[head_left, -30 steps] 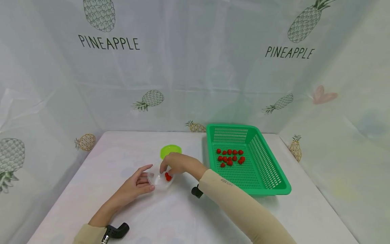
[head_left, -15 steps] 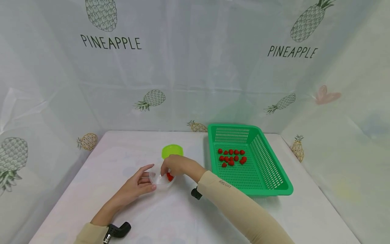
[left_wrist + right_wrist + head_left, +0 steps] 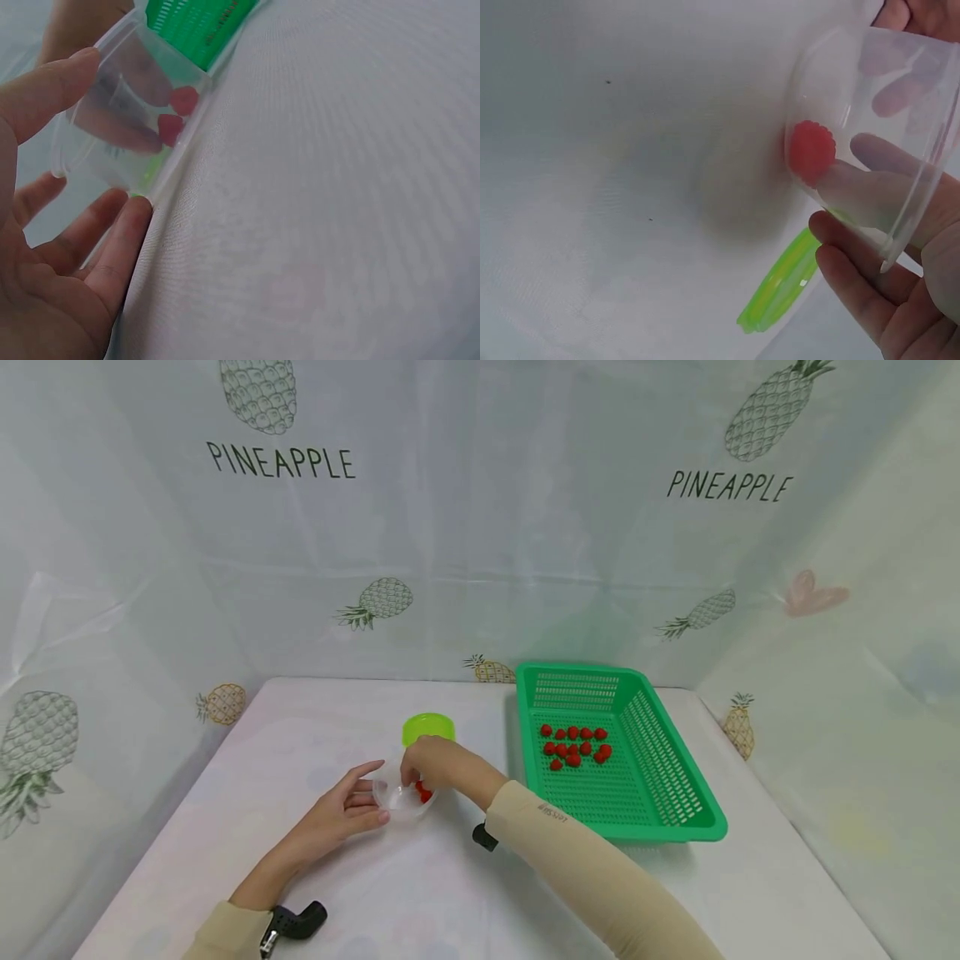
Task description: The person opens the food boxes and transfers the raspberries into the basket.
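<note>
A small clear plastic container (image 3: 401, 802) stands on the white table, with red berries (image 3: 424, 792) in it. My left hand (image 3: 351, 803) holds its left side, with the thumb (image 3: 46, 88) on one wall and the fingers (image 3: 114, 244) on the other. My right hand (image 3: 429, 763) reaches in from above. In the right wrist view one fingertip (image 3: 874, 154) lies inside the container (image 3: 870, 112) beside a red berry (image 3: 811, 150), while the other fingers (image 3: 859, 281) stay outside the wall. Two red berries (image 3: 174, 112) show through the container (image 3: 112, 142) in the left wrist view.
A lime-green lid (image 3: 428, 727) lies just behind the container and shows again as the lid (image 3: 780, 289) in the right wrist view. To the right stands a green mesh basket (image 3: 660, 777) with several red berries (image 3: 573, 746). Pineapple-print sheets wall the table.
My right hand's fingers have dipped lower into the container and now cover more of the berries. My left hand keeps its hold on the container.
</note>
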`<state>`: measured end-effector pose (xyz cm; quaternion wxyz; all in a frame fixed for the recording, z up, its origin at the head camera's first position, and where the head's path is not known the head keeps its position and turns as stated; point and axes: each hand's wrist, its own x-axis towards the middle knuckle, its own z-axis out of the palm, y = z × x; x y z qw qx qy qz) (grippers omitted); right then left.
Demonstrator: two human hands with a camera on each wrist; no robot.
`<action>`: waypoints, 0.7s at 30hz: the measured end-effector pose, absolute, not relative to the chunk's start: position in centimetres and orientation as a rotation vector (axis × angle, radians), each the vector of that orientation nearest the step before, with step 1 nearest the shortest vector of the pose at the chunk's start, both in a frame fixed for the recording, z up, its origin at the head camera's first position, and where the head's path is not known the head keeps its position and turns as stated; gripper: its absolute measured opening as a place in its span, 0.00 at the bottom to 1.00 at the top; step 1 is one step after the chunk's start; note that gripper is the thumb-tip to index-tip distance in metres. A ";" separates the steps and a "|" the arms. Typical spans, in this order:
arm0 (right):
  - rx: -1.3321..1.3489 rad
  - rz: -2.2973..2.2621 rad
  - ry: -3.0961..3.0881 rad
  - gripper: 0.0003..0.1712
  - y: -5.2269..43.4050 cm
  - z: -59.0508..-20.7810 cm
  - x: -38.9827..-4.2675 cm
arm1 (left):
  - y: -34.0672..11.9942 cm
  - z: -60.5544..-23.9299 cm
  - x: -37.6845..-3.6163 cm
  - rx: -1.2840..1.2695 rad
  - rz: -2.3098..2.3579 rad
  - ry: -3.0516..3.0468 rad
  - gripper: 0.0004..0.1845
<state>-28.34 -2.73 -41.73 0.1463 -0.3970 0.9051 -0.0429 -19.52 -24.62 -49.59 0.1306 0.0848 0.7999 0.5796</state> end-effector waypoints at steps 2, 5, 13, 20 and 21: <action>-1.141 -0.127 2.624 0.14 -2.7 -41.9 -28.3 | -24.5 -49.6 -19.6 0.247 1.681 2.325 0.46; -1.143 -0.157 2.628 0.15 -2.6 -42.1 -28.3 | -24.5 -49.7 -19.7 0.234 1.686 2.324 0.46; -1.114 -0.257 2.563 0.15 -2.5 -42.1 -28.4 | -24.5 -49.6 -19.6 0.221 1.681 2.328 0.47; -1.091 -0.150 2.576 0.11 -2.6 -42.2 -28.5 | -24.6 -49.7 -19.7 0.251 1.697 2.311 0.48; -1.098 -0.135 2.573 0.11 -2.7 -42.2 -28.5 | -24.6 -49.7 -19.7 0.254 1.697 2.311 0.48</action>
